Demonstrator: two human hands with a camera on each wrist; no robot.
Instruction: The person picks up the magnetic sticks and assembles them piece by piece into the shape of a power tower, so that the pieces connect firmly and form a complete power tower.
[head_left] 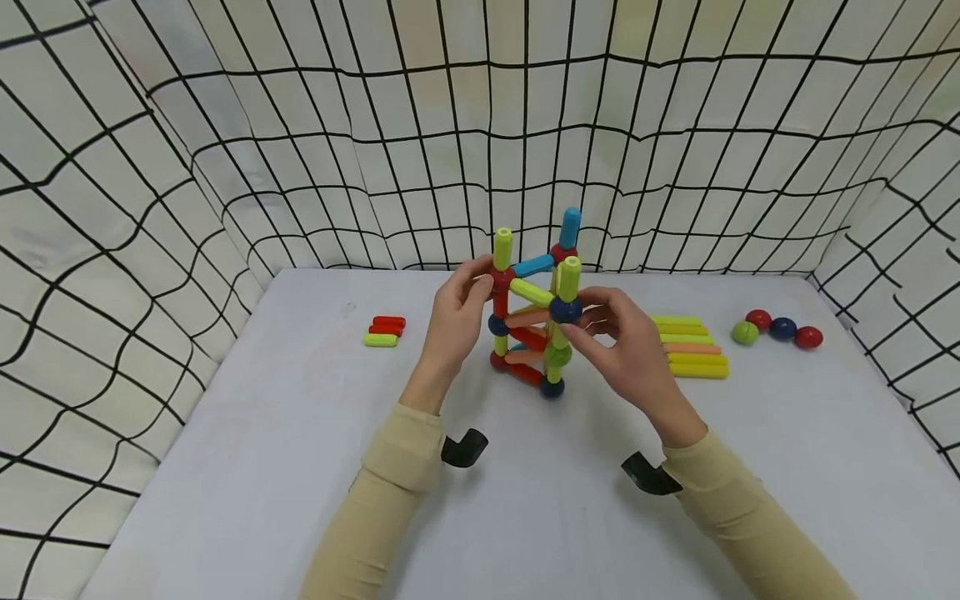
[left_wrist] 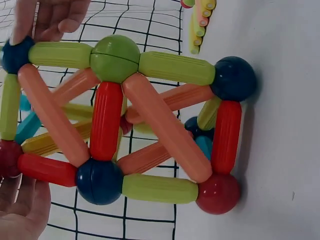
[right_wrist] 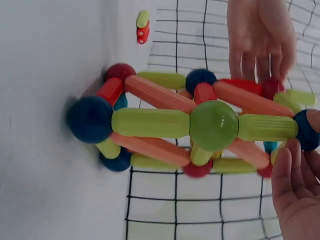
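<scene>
A tower of magnetic rods and balls (head_left: 558,355) stands upright on the table, two levels tall with slanted orange rods on its sides. My left hand (head_left: 457,312) pinches the red ball (head_left: 501,279) at its upper left corner, thumb in front and fingers behind. At the upper near right corner, my right hand (head_left: 630,350) holds the dark blue ball (head_left: 566,310) between thumb and fingers. Short rods rise above these corners: a yellow-green rod (head_left: 502,248) over the red ball, another over the blue one. A blue rod (head_left: 571,227) tops the back corner.
Two red rods and a yellow-green rod (head_left: 381,340) lie on the table (head_left: 262,467) to the left. Right of the tower are several yellow and orange rods (head_left: 697,370). Loose balls (head_left: 783,329) sit farther right. Black netting (head_left: 420,133) over white sheeting surrounds the table.
</scene>
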